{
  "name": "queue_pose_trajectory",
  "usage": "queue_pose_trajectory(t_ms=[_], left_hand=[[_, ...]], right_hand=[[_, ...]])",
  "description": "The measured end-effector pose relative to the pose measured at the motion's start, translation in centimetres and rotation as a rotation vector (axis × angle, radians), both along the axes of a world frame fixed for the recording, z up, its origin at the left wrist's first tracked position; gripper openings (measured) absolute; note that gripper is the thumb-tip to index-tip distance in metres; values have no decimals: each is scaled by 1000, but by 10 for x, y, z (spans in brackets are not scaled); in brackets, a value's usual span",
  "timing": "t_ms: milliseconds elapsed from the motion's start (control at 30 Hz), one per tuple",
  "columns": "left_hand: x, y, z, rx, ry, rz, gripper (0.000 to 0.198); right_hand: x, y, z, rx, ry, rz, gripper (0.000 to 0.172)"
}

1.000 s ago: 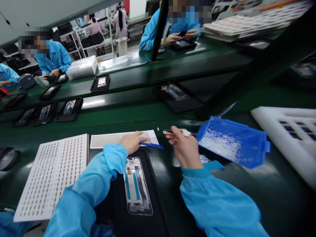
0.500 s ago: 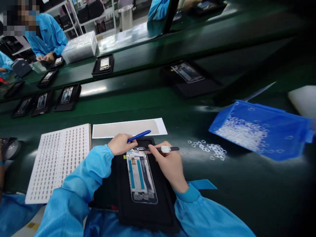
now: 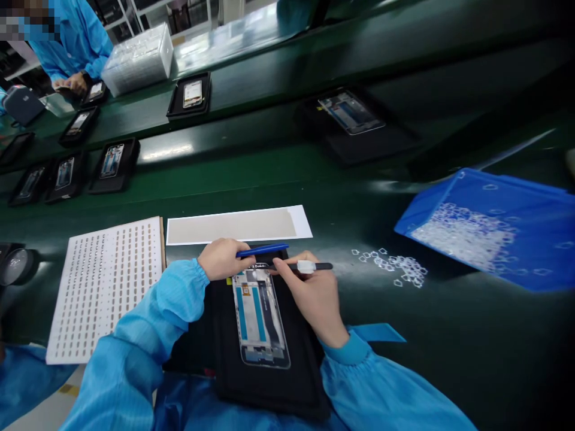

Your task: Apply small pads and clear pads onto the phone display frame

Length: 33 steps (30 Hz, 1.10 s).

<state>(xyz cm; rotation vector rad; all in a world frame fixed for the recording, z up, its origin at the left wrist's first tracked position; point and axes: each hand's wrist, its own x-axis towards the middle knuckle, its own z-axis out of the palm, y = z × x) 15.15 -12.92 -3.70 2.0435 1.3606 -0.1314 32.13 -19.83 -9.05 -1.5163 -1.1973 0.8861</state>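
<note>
Our right hand [image 3: 314, 299] pinches black tweezers [image 3: 309, 267], tip at the phone frame [image 3: 259, 314]'s top edge, probably touching. Frame's long axis runs toward us. Left hand [image 3: 222, 258] pinches a blue pen [image 3: 263, 250], equally near.

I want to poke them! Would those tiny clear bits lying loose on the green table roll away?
The tiny clear bits look flat and very light, so they would probably slide or scatter, not roll. They seem thin, perhaps hard to pinch with fingers.
</note>
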Motion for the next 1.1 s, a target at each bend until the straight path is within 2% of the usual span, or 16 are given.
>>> queue_pose_trajectory(t_ms=[633, 867, 1000, 1100], left_hand=[[8, -6, -3, 26, 94, 45, 21], [6, -7, -3, 16, 71, 62, 21], [8, -4, -2, 29, 79, 57, 20], [7, -11, 1, 82, 90, 59, 20]], right_hand=[[3, -3, 2, 31, -7, 15, 31], [2, -4, -2, 50, -124, 82, 28], [-1, -3, -1, -12, 14, 73, 27], [-2, -2, 1, 8, 117, 59, 31]])
